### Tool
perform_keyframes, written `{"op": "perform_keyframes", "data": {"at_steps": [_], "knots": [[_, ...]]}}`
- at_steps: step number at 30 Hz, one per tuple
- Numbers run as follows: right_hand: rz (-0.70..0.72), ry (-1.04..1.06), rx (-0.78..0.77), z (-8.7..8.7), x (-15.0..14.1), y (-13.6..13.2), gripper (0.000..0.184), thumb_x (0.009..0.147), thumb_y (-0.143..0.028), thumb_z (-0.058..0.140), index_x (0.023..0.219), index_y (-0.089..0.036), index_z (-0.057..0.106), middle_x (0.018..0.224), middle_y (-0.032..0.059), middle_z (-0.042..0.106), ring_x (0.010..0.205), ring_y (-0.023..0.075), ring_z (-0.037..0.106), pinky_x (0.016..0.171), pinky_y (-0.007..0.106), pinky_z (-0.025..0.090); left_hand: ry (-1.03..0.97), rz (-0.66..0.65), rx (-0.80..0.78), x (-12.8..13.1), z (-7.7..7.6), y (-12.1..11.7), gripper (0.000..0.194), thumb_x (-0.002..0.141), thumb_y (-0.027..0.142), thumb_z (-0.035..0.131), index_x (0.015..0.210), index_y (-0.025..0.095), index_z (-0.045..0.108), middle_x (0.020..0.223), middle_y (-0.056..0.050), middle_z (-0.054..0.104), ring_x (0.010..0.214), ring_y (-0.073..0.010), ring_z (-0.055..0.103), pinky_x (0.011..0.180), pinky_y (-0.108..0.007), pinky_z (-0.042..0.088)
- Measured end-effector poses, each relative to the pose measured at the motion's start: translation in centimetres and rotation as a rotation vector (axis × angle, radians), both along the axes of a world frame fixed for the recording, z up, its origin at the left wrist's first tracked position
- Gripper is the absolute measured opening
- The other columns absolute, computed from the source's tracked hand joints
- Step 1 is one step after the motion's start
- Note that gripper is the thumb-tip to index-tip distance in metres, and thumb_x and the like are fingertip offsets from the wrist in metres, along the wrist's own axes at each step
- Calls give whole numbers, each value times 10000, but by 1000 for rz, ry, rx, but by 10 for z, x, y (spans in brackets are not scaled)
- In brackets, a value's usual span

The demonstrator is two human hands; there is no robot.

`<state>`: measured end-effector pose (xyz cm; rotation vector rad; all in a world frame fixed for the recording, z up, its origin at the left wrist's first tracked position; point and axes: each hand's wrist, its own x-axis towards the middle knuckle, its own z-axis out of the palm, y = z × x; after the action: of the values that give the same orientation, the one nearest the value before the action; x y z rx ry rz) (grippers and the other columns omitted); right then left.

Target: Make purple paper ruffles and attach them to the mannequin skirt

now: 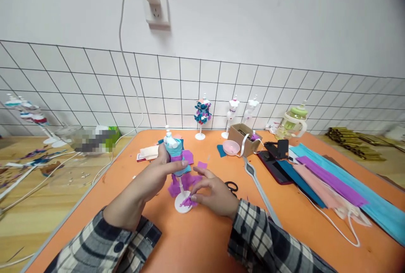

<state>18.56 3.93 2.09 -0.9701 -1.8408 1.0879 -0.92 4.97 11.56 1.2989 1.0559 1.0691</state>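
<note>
Centrally, mannequin [174,148] in left hand [155,176], tabletop's left edge [81,199] well apart

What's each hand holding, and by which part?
Left hand: the small dress form, by its wrapped torso. Right hand: fingertips at a purple scrap over the round base; can't tell if it's pinched.

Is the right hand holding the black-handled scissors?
No, the scissors lie on the orange tabletop beyond the right hand, which is at a purple scrap.

Scissors [232,183] lie right of the front mannequin [175,150].
</note>
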Motion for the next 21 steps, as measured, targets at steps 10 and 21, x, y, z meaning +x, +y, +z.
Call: {"op": "perform_keyframes", "data": {"at_steps": [10, 21], "knots": [[49, 174, -236, -49, -14, 13, 367, 738, -512, 790, 821, -166, 699, 911, 75, 734, 912, 229, 700, 898, 411, 537, 135, -152, 61, 4, -10, -1, 656, 762, 424, 802, 1310, 275, 475, 1245, -65, 591, 1213, -288, 529, 951, -415, 475], [190, 178, -268, -32, 11, 17, 527, 590, -636, 845, 718, -148, 692, 806, 41, 690, 740, 162, 642, 745, 318, 522, 121, -208, 111, 11, -40, 25, 440, 798, 540, 759, 1020, 196, 598, 956, -50, 670, 913, -248, 634, 784, -354, 494]]}}
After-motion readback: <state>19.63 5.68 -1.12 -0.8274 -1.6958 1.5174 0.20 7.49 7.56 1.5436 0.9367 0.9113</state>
